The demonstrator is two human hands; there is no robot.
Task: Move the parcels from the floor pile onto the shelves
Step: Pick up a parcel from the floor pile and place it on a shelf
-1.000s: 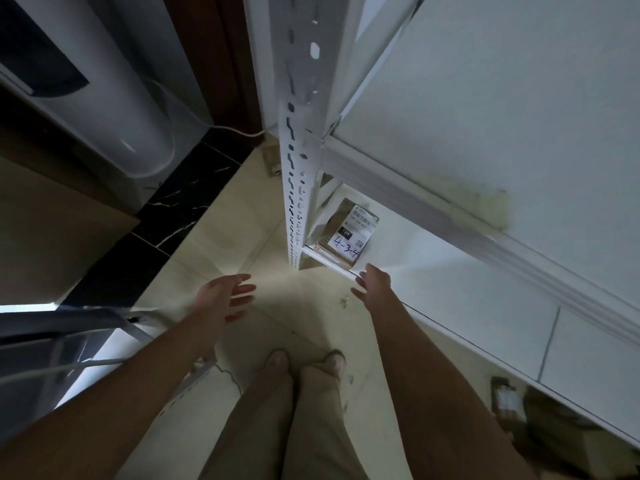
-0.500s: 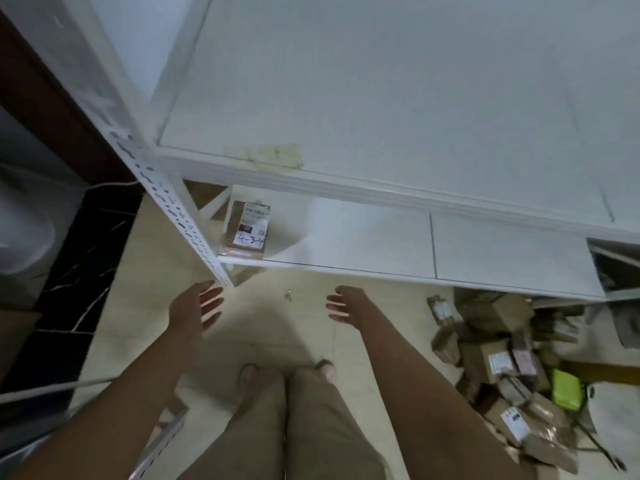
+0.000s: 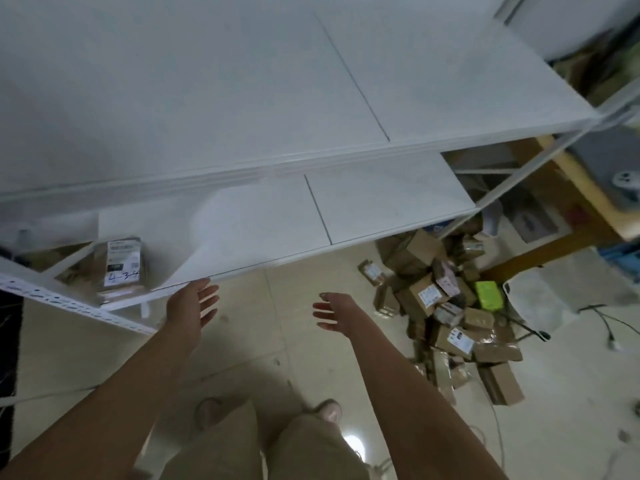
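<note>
Hands both empty, fingers spread: left hand [image 3: 191, 308] by lower shelf [image 3: 381, 199] edge, right hand [image 3: 335, 311] over floor. Labelled parcel [image 3: 121, 268] on shelf's left end, apparently marked 4-3. Parcel pile [image 3: 446, 306] on floor, right.

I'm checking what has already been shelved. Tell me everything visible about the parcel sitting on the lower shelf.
The parcel is a small brown cardboard-looking package, apparently wrapped in clear tape or film. A white printed label covers most of its upper face, with handwriting below it that starts "4-3"; the rest is blurred. It lies at the far left end of the lower shelf, beside the perforated white upright. It may rest on something similar beneath; blur hides that. Neither hand touches it, and the rest of the visible board is bare.
</note>
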